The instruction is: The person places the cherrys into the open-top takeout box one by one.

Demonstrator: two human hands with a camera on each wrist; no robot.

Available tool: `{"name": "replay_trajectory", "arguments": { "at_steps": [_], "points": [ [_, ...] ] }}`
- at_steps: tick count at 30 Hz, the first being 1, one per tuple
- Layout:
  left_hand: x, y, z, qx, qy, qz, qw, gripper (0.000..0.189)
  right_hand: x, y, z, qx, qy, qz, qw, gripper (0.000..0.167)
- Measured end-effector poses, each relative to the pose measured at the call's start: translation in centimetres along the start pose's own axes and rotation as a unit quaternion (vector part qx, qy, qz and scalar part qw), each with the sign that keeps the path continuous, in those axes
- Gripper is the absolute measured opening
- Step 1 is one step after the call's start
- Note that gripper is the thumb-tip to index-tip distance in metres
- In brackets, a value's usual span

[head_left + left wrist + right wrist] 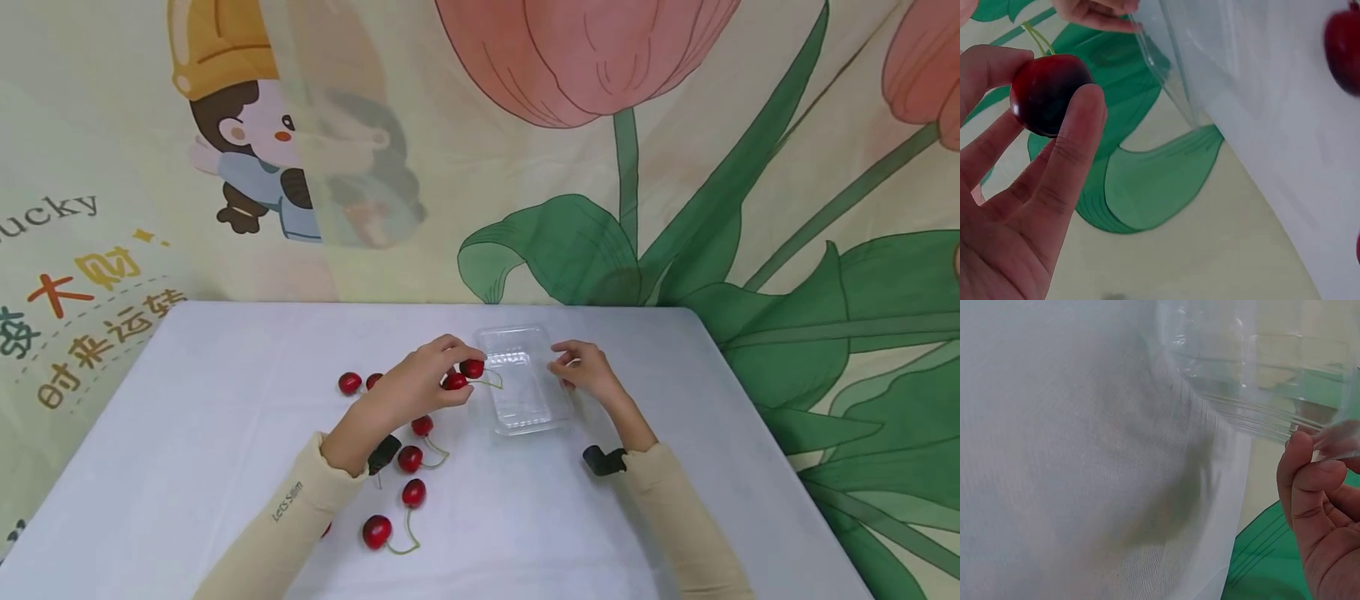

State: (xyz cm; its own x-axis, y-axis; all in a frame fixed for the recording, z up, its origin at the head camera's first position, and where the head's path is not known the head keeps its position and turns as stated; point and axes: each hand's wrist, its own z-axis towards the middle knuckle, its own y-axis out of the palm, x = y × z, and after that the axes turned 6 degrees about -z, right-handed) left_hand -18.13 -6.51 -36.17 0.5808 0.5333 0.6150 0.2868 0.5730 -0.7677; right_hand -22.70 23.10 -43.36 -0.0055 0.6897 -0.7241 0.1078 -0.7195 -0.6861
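Note:
My left hand (420, 379) pinches a pair of dark red cherries (471, 368) between thumb and fingers, at the left rim of a clear plastic box (522, 392). Thin green stems trail from the pair over the box. In the left wrist view one glossy cherry (1050, 94) shows between thumb and fingertips, its stem pointing up. On the box's other side, my right hand (587, 367) holds the right rim. Seen from the right wrist, curled fingers (1316, 478) grip the ridged, see-through edge.
Several more cherries lie on the white tablecloth left of the box, among them a stemmed pair (377, 532) near the front and a single cherry (349, 383) farther back. My left forearm passes over part of this group. A printed cloth (390, 267) hangs behind the table.

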Motion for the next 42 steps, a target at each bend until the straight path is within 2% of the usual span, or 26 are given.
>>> {"name": "replay_trajectory", "arguments": {
  "at_steps": [3,9,18,26,32,42],
  "points": [
    [0.6,0.8,0.8,-0.015,0.007,-0.008,0.9998,0.040,0.1,0.2,-0.1,0.000,0.004,0.006,1.0000,0.041],
    [1.2,2.9,2.8,-0.039,0.044,-0.019,0.9981,0.039,0.1,0.6,-0.1,-0.001,0.008,0.008,0.9999,0.041],
    [0.7,5.9,5.3,-0.087,0.038,-0.032,0.9949,0.038,0.1,0.8,-0.1,-0.005,0.007,0.006,0.9999,0.040],
    [-0.6,8.1,6.0,-0.116,0.020,0.005,0.9930,0.038,0.1,0.7,-0.2,-0.010,-0.005,0.016,0.9998,0.041],
    [-0.6,9.2,6.6,-0.126,0.027,0.047,0.9905,0.035,0.1,0.5,0.0,-0.012,-0.008,0.011,0.9998,0.041],
    [-0.7,10.4,7.0,-0.147,-0.003,0.086,0.9854,0.037,0.0,0.4,0.0,-0.013,0.003,0.006,0.9999,0.042]
  ]
}}
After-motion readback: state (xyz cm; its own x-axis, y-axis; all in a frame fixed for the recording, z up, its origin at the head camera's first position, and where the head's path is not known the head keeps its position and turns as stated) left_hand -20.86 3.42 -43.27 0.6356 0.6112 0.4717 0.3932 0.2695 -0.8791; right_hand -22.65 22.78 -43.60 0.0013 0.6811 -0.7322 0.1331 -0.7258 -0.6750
